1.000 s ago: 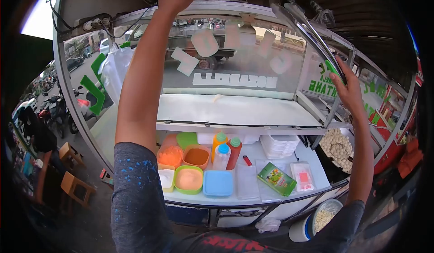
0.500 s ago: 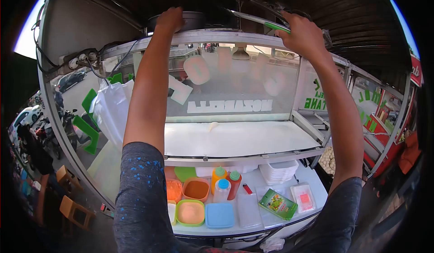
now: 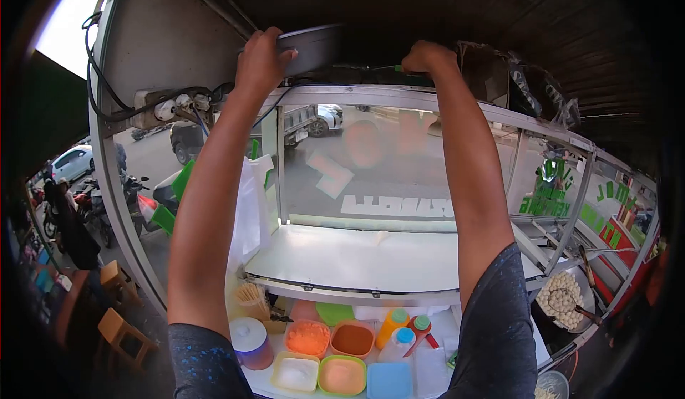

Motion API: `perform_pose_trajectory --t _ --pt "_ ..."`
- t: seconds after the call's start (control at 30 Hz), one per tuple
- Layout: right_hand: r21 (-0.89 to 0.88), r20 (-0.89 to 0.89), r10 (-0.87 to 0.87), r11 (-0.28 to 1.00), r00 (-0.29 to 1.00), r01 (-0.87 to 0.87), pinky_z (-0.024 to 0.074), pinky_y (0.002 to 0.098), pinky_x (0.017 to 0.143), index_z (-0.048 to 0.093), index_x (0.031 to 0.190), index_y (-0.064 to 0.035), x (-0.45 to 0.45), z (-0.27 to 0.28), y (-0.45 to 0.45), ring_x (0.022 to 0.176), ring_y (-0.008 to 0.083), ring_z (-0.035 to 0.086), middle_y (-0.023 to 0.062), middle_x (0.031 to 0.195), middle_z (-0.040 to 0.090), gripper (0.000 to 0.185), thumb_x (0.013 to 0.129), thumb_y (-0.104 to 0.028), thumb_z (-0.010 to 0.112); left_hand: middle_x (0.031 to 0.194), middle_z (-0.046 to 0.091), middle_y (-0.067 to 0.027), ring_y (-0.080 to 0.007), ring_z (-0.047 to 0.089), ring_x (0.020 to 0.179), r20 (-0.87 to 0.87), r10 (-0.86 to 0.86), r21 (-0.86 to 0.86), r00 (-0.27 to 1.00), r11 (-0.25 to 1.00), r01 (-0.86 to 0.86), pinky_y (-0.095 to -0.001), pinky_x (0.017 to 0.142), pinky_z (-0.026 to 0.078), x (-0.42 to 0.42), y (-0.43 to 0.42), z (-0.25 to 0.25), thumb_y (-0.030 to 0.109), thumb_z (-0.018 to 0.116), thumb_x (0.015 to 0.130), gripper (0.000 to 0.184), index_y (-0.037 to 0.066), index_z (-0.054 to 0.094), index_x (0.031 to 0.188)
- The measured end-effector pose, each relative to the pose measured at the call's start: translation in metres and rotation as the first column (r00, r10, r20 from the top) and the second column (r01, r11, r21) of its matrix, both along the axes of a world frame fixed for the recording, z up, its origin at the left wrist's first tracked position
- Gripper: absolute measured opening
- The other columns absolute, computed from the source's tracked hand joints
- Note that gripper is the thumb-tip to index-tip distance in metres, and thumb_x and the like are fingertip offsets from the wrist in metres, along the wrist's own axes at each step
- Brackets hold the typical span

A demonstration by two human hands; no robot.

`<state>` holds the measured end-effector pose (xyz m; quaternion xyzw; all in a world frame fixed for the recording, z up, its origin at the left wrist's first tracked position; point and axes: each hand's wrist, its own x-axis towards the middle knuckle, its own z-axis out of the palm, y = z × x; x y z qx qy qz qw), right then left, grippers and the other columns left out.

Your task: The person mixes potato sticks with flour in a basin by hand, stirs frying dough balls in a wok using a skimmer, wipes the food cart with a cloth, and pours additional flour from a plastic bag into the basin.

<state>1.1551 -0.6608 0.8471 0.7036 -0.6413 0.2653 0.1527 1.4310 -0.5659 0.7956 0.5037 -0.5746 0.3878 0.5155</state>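
Observation:
Above the stall's glass case, my left hand (image 3: 264, 60) grips the edge of a grey metal pan (image 3: 311, 48), which is tilted and blurred. Farther right at the same height, my right hand (image 3: 428, 58) is closed on a green-handled tool (image 3: 401, 69); most of the tool is lost in the dark. Both arms are raised over the white shelf (image 3: 357, 256). Beneath that shelf, the counter bears an orange tub (image 3: 308, 338), a brown sauce tub (image 3: 353, 338), a blue-lidded box (image 3: 389, 380) and squeeze bottles (image 3: 392, 325).
At the right is a wok (image 3: 564, 299) of pale round pieces. White bags (image 3: 250, 206) hang at the left inside the frame, below cables and sockets (image 3: 182, 105). Wooden stools (image 3: 125, 336), motorbikes, cars and a person in dark clothing (image 3: 71, 221) are at far left.
The pan has been lifted and tilted in my left hand. My right hand has moved left with the green-handled tool, deeper into the dark space. The view has shifted.

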Motion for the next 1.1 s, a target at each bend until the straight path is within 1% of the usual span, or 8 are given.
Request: perform_pose_trajectory --t 0.27,0.3,0.6,0.7,0.8,0.9,1.0,1.1 --pt "0.143 0.132 -0.151 0.981 0.98 0.132 0.0439 0.0414 0.1 0.066 0.12 -0.0181 0.013 -0.02 -0.092 0.123 0.0257 0.054 0.0071 0.132 0.058 0.048 0.075 -0.035 0.068 0.104 0.062 -0.0211 -0.0375 0.061 0.099 0.023 -0.105 -0.001 0.994 0.994 0.105 -0.0433 0.085 0.048 0.029 -0.002 -0.015 0.021 0.078 0.076 0.045 0.001 0.061 0.113" --pt "0.084 0.073 -0.163 0.984 0.984 0.157 0.0481 0.0398 0.095 0.067 0.119 -0.0189 0.014 -0.02 -0.081 0.118 0.0247 0.059 0.0057 0.126 0.062 0.044 0.079 -0.037 0.066 0.105 0.062 -0.0213 -0.0374 0.06 0.099 0.03 -0.111 -0.005 0.993 0.994 0.112 -0.0431 0.085 0.048 0.032 -0.004 -0.016 0.021 0.078 0.076 0.046 0.001 0.061 0.113" --pt "-0.133 0.137 -0.131 0.98 0.982 0.149 0.0478 0.0415 0.096 0.065 0.12 -0.0146 0.0 -0.019 -0.048 0.118 0.0279 0.058 0.0104 0.127 0.061 0.045 0.078 -0.031 0.065 0.11 0.062 -0.0225 -0.0378 0.059 0.104 0.048 -0.1 0.01 0.994 0.995 0.099 -0.0428 0.089 0.047 0.029 -0.029 -0.008 0.021 0.078 0.076 0.048 0.001 0.06 0.116" --pt "-0.12 -0.003 -0.078 0.99 0.997 0.077 0.0468 0.0427 0.097 0.065 0.117 -0.0102 -0.013 -0.007 -0.034 0.116 0.0319 0.059 0.016 0.126 0.06 0.053 0.072 -0.037 0.073 0.11 0.062 -0.0219 -0.0379 0.059 0.106 0.038 -0.083 0.03 0.996 0.996 0.082 -0.043 0.091 0.047 0.027 -0.044 -0.009 0.02 0.077 0.076 0.048 0.001 0.06 0.117" --pt "-0.129 -0.05 -0.079 0.989 0.996 0.072 0.0456 0.0442 0.099 0.064 0.12 -0.0109 -0.018 -0.006 -0.041 0.118 0.0312 0.057 0.0155 0.127 0.06 0.062 0.068 -0.042 0.075 0.112 0.061 -0.0213 -0.0377 0.058 0.108 0.002 -0.089 0.064 0.996 0.994 0.089 -0.0431 0.093 0.046 0.021 -0.052 -0.003 0.019 0.076 0.077 0.047 0.002 0.06 0.117" --pt "-0.065 -0.057 -0.14 0.989 0.989 0.136 0.0429 0.0443 0.101 0.063 0.123 -0.0131 -0.013 -0.013 -0.067 0.122 0.0307 0.054 0.0144 0.13 0.059 0.061 0.07 -0.042 0.073 0.112 0.061 -0.0205 -0.0373 0.056 0.111 -0.014 -0.09 0.091 0.996 0.992 0.091 -0.0429 0.094 0.045 0.017 -0.051 -0.009 0.019 0.076 0.077 0.044 0.002 0.06 0.115" --pt "0.171 0.065 -0.203 0.967 0.977 0.189 0.0399 0.044 0.104 0.062 0.126 -0.0172 -0.009 -0.016 -0.098 0.125 0.0303 0.052 0.012 0.131 0.058 0.057 0.073 -0.039 0.07 0.112 0.06 -0.0193 -0.0371 0.057 0.109 -0.001 -0.089 0.084 0.996 0.993 0.088 -0.0431 0.092 0.046 0.015 -0.052 -0.013 0.017 0.075 0.077 0.043 0.003 0.06 0.114" --pt "0.254 -0.01 -0.207 0.946 0.978 0.203 0.0389 0.0433 0.105 0.061 0.127 -0.0201 -0.014 -0.01 -0.104 0.125 0.0306 0.052 0.0094 0.134 0.056 0.054 0.076 -0.037 0.067 0.112 0.058 -0.019 -0.0373 0.059 0.105 0.034 -0.079 0.048 0.996 0.996 0.077 -0.0436 0.089 0.05 0.015 -0.052 -0.017 0.015 0.074 0.077 0.042 0.003 0.06 0.115"
